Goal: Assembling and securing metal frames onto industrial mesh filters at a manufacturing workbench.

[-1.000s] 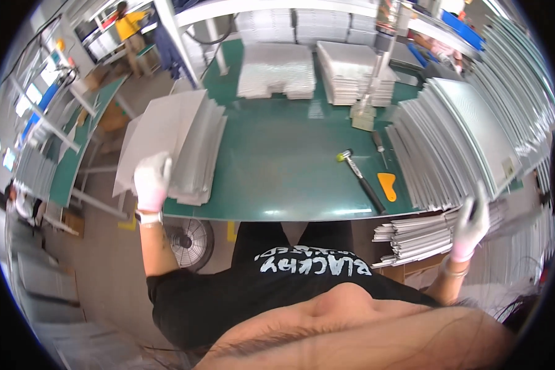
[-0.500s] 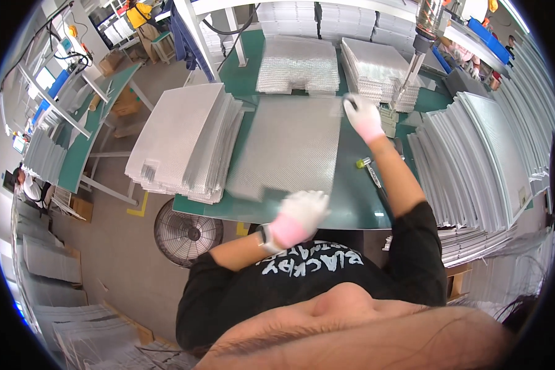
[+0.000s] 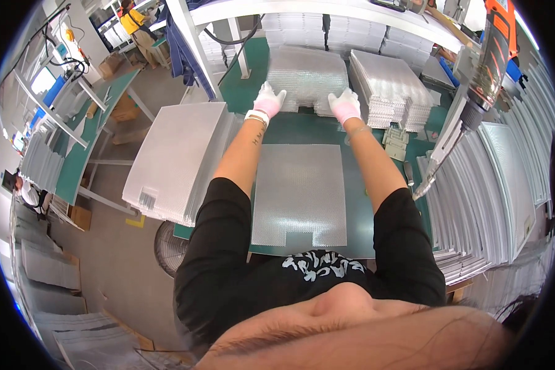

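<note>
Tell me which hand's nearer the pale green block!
Right. The right hand is left of the block, at the silvery stack's right corner; the left hand is farther left, at its left corner.

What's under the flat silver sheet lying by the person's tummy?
Green tabletop shows around the flat silver sheet and through its notch; whatever lies directly beneath it is covered.

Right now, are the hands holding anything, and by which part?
I can't tell if they grip anything. The left hand is at the near left corner of the sheet stack straight ahead, the right hand at its near right corner.
</note>
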`<state>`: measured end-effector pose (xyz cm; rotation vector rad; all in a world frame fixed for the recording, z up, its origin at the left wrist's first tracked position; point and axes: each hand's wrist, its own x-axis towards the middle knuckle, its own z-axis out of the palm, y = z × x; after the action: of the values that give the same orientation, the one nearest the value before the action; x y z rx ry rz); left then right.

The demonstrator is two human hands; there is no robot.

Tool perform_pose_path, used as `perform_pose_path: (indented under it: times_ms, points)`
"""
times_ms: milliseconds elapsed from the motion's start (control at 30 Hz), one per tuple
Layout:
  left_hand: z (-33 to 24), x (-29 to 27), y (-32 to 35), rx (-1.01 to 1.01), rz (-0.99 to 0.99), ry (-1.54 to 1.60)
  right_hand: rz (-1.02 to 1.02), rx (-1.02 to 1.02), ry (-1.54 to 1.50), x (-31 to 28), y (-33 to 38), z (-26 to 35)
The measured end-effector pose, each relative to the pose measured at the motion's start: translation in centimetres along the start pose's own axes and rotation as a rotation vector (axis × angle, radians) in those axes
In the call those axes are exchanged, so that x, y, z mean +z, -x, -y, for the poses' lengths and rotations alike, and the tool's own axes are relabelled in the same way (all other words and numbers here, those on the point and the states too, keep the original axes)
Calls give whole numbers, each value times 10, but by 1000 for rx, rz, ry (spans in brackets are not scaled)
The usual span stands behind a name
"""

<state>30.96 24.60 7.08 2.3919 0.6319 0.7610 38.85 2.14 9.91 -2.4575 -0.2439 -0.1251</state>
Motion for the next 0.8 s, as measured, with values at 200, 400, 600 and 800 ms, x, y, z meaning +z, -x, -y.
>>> perform_pose_path:
  times_ms: [200, 400, 600, 800]
  points:
    - [-43, -2, 1, 55, -48, -232, -95, -179, 350, -17, 13, 14]
    - [-25, -35, -17, 84, -275, 629, -242, -433, -754, -53, -20, 13]
    - [27, -71, -1, 845, -416, -136, 38, -375, -1064, -98, 7, -6]
    - [-20, -74, 71, 186, -92, 501, 57, -454, -345, -116, 65, -32]
